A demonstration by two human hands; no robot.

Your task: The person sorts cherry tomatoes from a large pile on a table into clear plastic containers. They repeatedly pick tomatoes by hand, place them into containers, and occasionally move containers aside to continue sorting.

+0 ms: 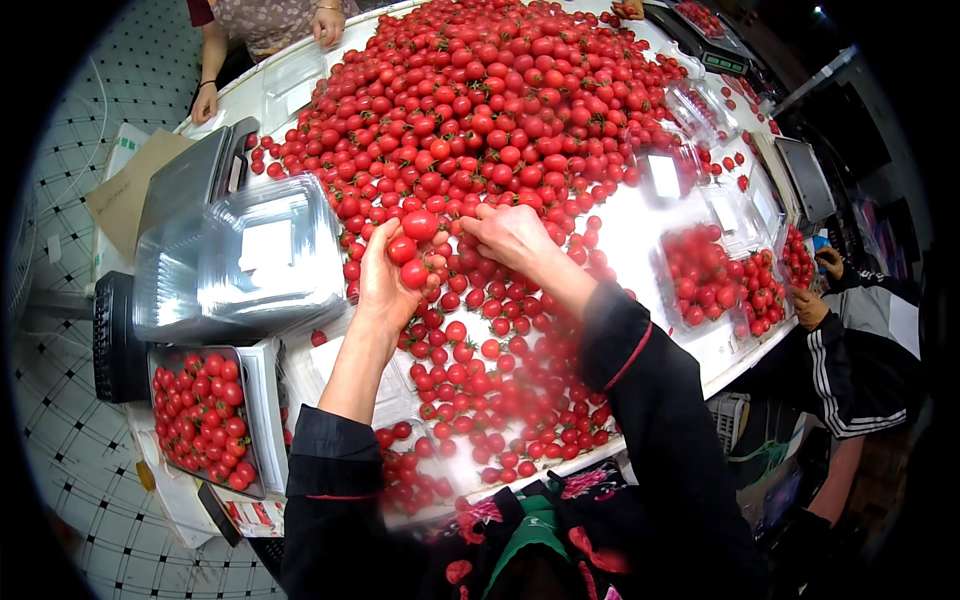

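Observation:
Several cherry tomatoes [415, 274] rest in my left hand [381, 292], which is cupped around them over the table. My right hand [511, 236] is just to the right, its fingertips pointing at the left hand's fingers. Whether those fingertips pinch anything is unclear. Ahead of both hands rises a large heap of red cherry tomatoes [480, 112], many with green stems. Below and between my forearms, loose tomatoes [457, 375] lie scattered on the white tabletop [626, 217]. A clear plastic box [409, 469] with tomatoes sits near the front edge, partly behind my left sleeve and blurred.
To the left are stacked clear plastic containers [274, 247], a scale [184, 180] and a filled tray of tomatoes [202, 420]. Filled clear boxes [697, 277] stand at the right, by a co-worker's hands [810, 307]. Another person's hand [328, 26] is at the far left edge.

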